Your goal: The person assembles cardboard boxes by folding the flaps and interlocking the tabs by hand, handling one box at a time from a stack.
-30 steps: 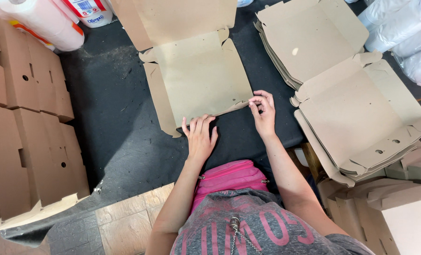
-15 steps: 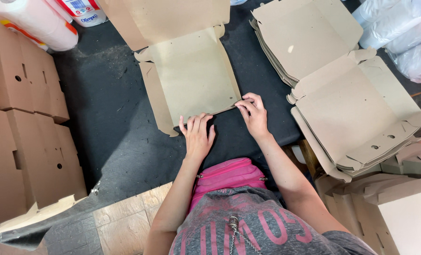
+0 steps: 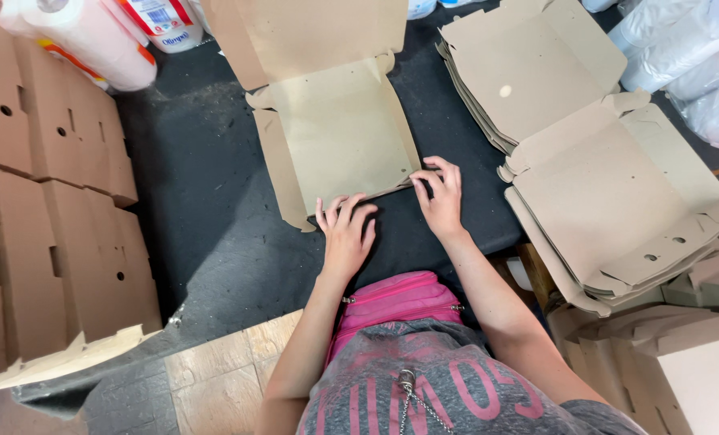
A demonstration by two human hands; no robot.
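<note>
**Both hands on the near flap of a flat cardboard box**

A flat brown cardboard box blank [image 3: 347, 141] lies opened out on the black desk [image 3: 190, 209], directly ahead of the person, its lid panel reaching up past the top edge of the view. Both hands work along its near edge flap [image 3: 387, 192], the narrow strip closest to the body.

The left hand [image 3: 346, 234] lies palm down with its fingers spread and slightly curled, the fingertips touching the flap's left part. The right hand [image 3: 440, 193] sits just beside it to the right, fingers bent and bunched on the flap's right end near the box corner (whether the thumb pinches underneath cannot be told from here). The flap looks slightly raised off the desk between the two hands.

To the right, a stack of unfolded box blanks [image 3: 617, 209] rests on the desk, side flaps spread, with a second pile of the same blanks [image 3: 528, 72] behind it. At the left stand rows of folded brown boxes [image 3: 45, 234], touching one another. Paper rolls in plastic wrap [image 3: 85, 36] lie at the top left corner, and clear plastic bags [image 3: 689, 56] at the top right. The person wears a grey top over a pink waistband [image 3: 395, 298], pressed close to the desk edge.
</note>
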